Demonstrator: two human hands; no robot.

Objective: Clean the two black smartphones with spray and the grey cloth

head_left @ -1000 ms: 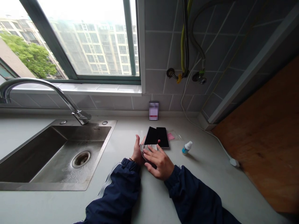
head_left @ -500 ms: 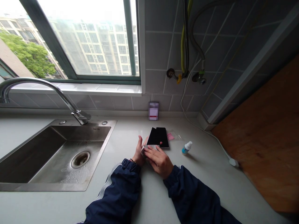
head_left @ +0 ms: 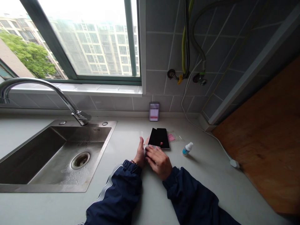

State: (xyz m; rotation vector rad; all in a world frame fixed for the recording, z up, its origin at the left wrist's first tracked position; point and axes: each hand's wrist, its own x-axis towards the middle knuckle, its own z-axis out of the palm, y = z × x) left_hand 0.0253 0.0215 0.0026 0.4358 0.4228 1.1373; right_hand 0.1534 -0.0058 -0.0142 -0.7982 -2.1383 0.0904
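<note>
Device [head_left: 153, 137], black-faced with a pale left edge, is held over the counter [head_left: 131, 200] by the left hand [head_left: 140, 155]. Grip: left hand clamped on the device, thumb raised along the left side, one fingertip seen at the right. Grey cloth [head_left: 152, 146] is laid across the near end of the device and pressed there by the right hand [head_left: 160, 162], fingers together, slanting left. Whether the cloth is pinched by the right hand or only pressed cannot be told; most of it is covered.

Second device [head_left: 165, 137], also black, is seen just behind, partly overlapped by the first; the border between the two is hard to make out. Pink piece [head_left: 171, 137] and clear plastic [head_left: 179, 137] are placed just right of it. White-capped bottle [head_left: 187, 149] with a blue label is stood upright nearer the right sleeve [head_left: 192, 190]. Phone [head_left: 154, 112], its screen blurred out, is propped against the tiled wall [head_left: 161, 101]. Sink [head_left: 100, 153] and faucet [head_left: 82, 118] are set at left, well apart from the hands.
</note>
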